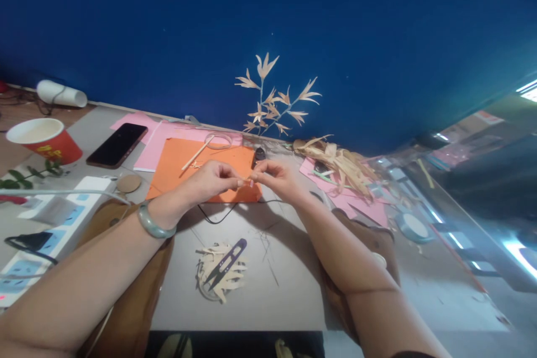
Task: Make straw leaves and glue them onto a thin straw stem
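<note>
My left hand (210, 178) and my right hand (274, 175) meet above the orange sheet (180, 170), fingertips pinched together on a small pale strip (248, 181) held between them. A green bangle (154, 224) circles my left wrist. Just beyond my right fingers lies a small dark object (259, 154). On the grey table (277, 285) in front of me, dark thread snips (226, 260) rest on a little pile of cut straw pieces (220, 277). A black cord (218, 218) runs under my hands.
A straw-leaf branch (272, 100) stands against the blue wall. Dried husks (339, 165) lie on pink paper at right. At left are a phone (117, 144), a red paper cup (44, 137), a power strip (54, 218), a wooden stick (197, 155) and tape rolls (413, 227).
</note>
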